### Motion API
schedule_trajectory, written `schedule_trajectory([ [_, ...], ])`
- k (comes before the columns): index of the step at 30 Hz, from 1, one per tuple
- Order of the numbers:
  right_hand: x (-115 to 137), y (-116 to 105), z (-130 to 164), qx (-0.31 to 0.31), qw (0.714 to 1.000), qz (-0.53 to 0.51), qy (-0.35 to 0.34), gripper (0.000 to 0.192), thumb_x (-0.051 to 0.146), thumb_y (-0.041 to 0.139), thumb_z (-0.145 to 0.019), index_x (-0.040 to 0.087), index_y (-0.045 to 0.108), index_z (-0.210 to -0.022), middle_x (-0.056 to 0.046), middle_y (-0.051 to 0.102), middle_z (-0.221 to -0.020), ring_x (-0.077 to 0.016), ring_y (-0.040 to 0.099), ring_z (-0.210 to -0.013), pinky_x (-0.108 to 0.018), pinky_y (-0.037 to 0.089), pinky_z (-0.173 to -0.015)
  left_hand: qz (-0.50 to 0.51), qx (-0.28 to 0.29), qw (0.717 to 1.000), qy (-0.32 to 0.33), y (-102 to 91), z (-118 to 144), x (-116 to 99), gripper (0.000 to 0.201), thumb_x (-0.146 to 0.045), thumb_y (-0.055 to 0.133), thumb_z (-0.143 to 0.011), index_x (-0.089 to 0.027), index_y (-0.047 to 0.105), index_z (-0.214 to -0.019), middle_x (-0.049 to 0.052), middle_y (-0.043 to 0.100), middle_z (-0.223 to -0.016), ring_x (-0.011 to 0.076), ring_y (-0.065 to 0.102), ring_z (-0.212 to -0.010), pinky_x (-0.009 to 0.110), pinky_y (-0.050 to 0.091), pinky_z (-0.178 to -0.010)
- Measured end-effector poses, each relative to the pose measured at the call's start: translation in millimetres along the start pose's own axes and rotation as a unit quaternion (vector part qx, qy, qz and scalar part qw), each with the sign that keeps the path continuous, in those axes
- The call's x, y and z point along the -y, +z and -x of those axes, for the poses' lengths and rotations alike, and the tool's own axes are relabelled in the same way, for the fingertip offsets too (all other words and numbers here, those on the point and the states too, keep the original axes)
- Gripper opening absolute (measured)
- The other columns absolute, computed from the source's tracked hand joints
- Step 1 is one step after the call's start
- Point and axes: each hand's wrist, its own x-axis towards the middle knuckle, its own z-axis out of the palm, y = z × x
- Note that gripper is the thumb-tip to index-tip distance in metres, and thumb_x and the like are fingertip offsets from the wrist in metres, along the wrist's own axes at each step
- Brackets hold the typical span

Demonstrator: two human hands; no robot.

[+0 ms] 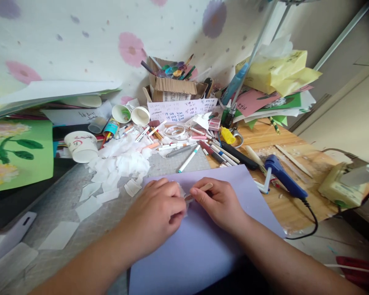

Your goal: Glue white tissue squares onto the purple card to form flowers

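Observation:
My right hand [219,200] pinches a flat wooden craft stick [207,187] between thumb and fingers, its lower end pointing toward my left hand [164,205]. The left fingers are curled down on a small piece of thin white paper [182,191], mostly hidden under them. Both hands are close together over the upper part of a purple sheet of paper [209,241]. To the left, torn and cut pieces of thin white paper [119,164] lie in a loose heap, with several flat pieces such as a white rectangle [59,235] nearer to me.
Pens and markers [189,159], tape rolls [175,131] and paper cups [81,146] crowd the back. A cardboard box [174,88] holds brushes. On the right lie a blue glue gun [284,178] with its cord and a power strip [341,184]. A green flower picture [18,155] stands left.

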Motion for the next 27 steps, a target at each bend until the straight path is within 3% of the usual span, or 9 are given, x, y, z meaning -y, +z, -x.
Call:
schedule_trajectory([
  [9, -2, 1, -1, 0.038, 0.999, 0.028, 0.005, 0.019, 0.022, 0.059, -0.083, 0.018, 0.065, -0.066, -0.002, 0.070, -0.067, -0.0116, 0.061, -0.058, -0.021, 0.046, -0.056, 0.027, 0.033, 0.999, 0.030, -17.5, 3, 12, 0.015, -0.014, 0.059, -0.076, -0.024, 0.066, -0.067, -0.002, 0.056, -0.074, 0.0146, 0.050, -0.075, 0.030, 0.033, -0.071],
  [16, -2, -1, 0, 0.072, 0.997, 0.040, 0.004, 0.018, 0.026, 0.059, -0.084, 0.018, 0.068, -0.071, -0.002, 0.069, -0.066, -0.0118, 0.061, -0.058, -0.021, 0.045, -0.056, 0.065, -0.054, 0.996, -0.033, -20.2, 2, 18, 0.010, -0.017, 0.056, -0.078, -0.022, 0.064, -0.074, 0.000, 0.057, -0.076, 0.0152, 0.052, -0.077, 0.027, 0.038, -0.068],
  [19, -1, -2, 0, 0.052, 0.998, 0.002, 0.017, 0.019, 0.027, 0.059, -0.084, 0.018, 0.066, -0.069, -0.002, 0.069, -0.066, -0.0120, 0.060, -0.058, -0.021, 0.045, -0.056, 0.057, -0.064, 0.996, -0.024, -14.2, -1, 15, 0.005, -0.020, 0.060, -0.078, -0.022, 0.064, -0.078, 0.000, 0.058, -0.079, 0.0168, 0.052, -0.080, 0.029, 0.038, -0.070],
  [23, -3, -2, 1, -0.018, 0.996, -0.067, 0.057, 0.026, 0.029, 0.058, -0.083, 0.018, 0.058, -0.059, -0.002, 0.065, -0.063, -0.0121, 0.057, -0.056, -0.022, 0.045, -0.054, 0.045, -0.072, 0.996, -0.031, -9.1, -3, 12, 0.003, -0.020, 0.061, -0.077, -0.022, 0.063, -0.079, 0.000, 0.057, -0.079, 0.0177, 0.051, -0.081, 0.031, 0.038, -0.073],
  [27, -4, -2, 1, -0.004, 0.997, -0.056, 0.047, 0.026, 0.028, 0.058, -0.083, 0.018, 0.057, -0.059, -0.002, 0.064, -0.064, -0.0119, 0.056, -0.057, -0.023, 0.044, -0.054, 0.055, -0.056, 0.996, -0.040, -10.7, -2, 13, 0.008, -0.017, 0.059, -0.077, -0.022, 0.064, -0.080, 0.001, 0.057, -0.081, 0.0175, 0.052, -0.082, 0.031, 0.039, -0.073],
])
